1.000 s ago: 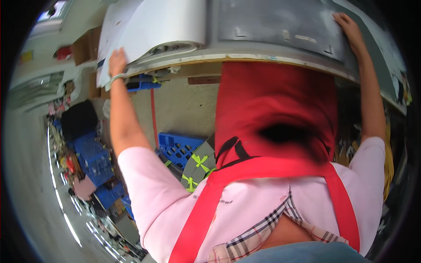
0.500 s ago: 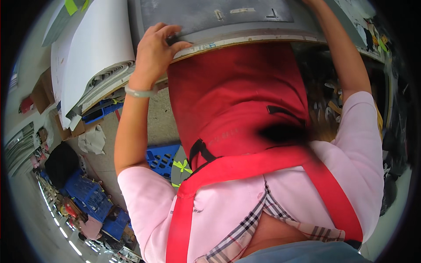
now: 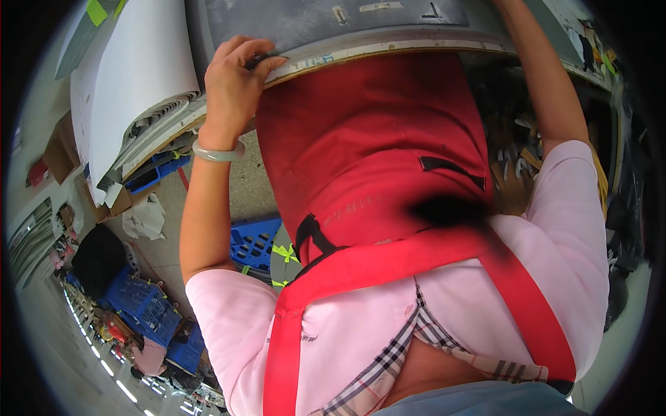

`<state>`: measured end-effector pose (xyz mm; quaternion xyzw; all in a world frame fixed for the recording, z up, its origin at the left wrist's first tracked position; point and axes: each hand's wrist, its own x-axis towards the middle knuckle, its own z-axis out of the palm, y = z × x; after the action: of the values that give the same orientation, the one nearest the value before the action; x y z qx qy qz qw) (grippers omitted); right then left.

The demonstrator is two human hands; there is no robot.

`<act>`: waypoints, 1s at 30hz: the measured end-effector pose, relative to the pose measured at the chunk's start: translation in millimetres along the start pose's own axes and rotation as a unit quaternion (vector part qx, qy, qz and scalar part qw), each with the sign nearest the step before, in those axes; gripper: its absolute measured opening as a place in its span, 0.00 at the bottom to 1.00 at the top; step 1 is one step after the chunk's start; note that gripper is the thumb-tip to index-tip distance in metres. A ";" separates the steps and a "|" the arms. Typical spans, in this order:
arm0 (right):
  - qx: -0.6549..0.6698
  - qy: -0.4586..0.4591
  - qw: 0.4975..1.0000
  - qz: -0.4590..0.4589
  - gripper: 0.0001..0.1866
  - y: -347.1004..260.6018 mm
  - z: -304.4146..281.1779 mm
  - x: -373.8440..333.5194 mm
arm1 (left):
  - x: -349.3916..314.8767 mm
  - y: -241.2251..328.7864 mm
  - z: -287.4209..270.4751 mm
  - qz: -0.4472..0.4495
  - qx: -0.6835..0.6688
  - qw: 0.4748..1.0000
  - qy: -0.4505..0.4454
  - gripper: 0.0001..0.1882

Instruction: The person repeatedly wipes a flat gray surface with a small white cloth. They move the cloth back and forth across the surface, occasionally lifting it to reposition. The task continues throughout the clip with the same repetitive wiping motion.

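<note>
My left hand (image 3: 236, 75) rests at the front edge of the work table (image 3: 388, 47), near the lower left corner of a dark grey sheet (image 3: 291, 26). Its fingers are bent, with a gap between them and the thumb. A dark patch shows in that gap; I cannot tell whether it is shadow or a small thing. The sheet lies flat and carries several small marks or pieces. My right forearm (image 3: 544, 76) reaches over the table's right part, and the hand on it is cut off by the top of the picture.
A large white roll of sheet material (image 3: 142, 76) lies on the table's left. Below stand a blue plastic basket (image 3: 253, 243), brown cardboard boxes (image 3: 62, 149) and more blue crates (image 3: 146, 305). Several pale strips (image 3: 517, 163) lie beneath the table at right. My red apron (image 3: 368, 118) touches the table front.
The table, the sheet and my left hand appear slightly higher and further left in the picture. The left hand's bent posture stays nearly the same.
</note>
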<state>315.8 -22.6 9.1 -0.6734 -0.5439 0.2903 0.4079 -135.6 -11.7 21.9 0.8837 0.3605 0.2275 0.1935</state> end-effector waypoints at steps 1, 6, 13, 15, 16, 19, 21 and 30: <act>-0.002 0.001 1.000 0.003 0.09 -2.3 0.4 -1.2 | -0.3 -0.1 0.0 0.001 -0.001 1.000 0.002 0.14; -0.006 0.009 1.000 -0.005 0.09 -1.9 2.7 -3.3 | -1.2 1.2 0.8 0.007 -0.011 1.000 0.018 0.10; -0.016 0.008 1.000 -0.002 0.09 -8.1 6.9 -7.7 | -3.5 -0.8 1.6 0.019 0.000 1.000 0.022 0.10; -0.025 0.013 1.000 -0.010 0.09 -10.6 7.3 -10.7 | -2.6 -0.4 0.3 0.039 0.017 0.999 0.019 0.11; -0.021 0.013 1.000 -0.002 0.09 -11.8 7.9 -11.5 | -2.7 -1.3 0.6 0.041 0.019 0.999 0.019 0.10; -0.006 0.012 1.000 0.006 0.09 -11.3 8.4 -9.7 | -2.1 -2.3 1.5 0.042 0.029 0.999 0.019 0.09; 0.008 0.007 1.000 -0.007 0.10 6.0 7.5 -2.9 | -1.0 1.3 -0.5 0.042 0.038 0.998 0.013 0.09; -0.062 0.030 0.997 -0.032 0.14 8.6 9.7 -1.0 | -1.3 5.1 -0.7 0.020 0.005 1.000 0.009 0.09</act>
<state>311.7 -22.0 -3.3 -0.6881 -0.5694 0.2225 0.3910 -134.0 -15.9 24.7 0.8895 0.3457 0.2372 0.1819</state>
